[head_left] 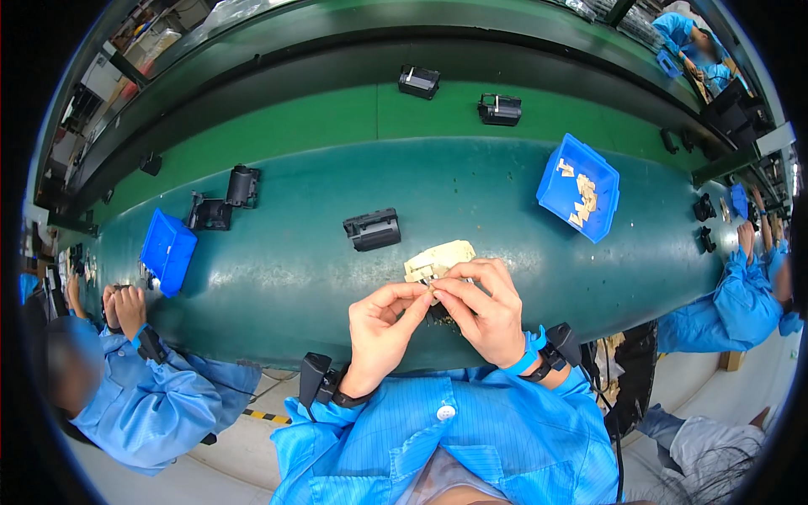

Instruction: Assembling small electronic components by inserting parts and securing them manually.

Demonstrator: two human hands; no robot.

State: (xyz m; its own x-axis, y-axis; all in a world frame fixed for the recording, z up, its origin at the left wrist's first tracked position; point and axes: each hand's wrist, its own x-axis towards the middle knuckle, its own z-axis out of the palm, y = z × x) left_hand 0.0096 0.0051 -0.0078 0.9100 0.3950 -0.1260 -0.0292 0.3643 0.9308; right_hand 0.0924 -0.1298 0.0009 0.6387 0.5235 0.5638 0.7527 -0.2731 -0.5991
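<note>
My left hand [379, 328] and my right hand [488, 311] meet in front of me over the near part of the green table. Thumbs and forefingers of both are pinched together on something small, mostly hidden by the fingertips. Just beyond them lies a pale yellow, flat, irregular piece [444, 255]. A dark object [439, 316] shows in part below my fingers, with small crumbs about it. A black plastic housing [372, 229] rests on the table a little farther off, to the left of the pale piece.
A blue bin [544, 183] with pale yellow pieces stands at the right. Another blue bin [172, 254] is at the left, near two black housings [244, 185]. More black housings [500, 109] sit on the brighter green strip [337, 118] at the back. Co-workers sit on both sides.
</note>
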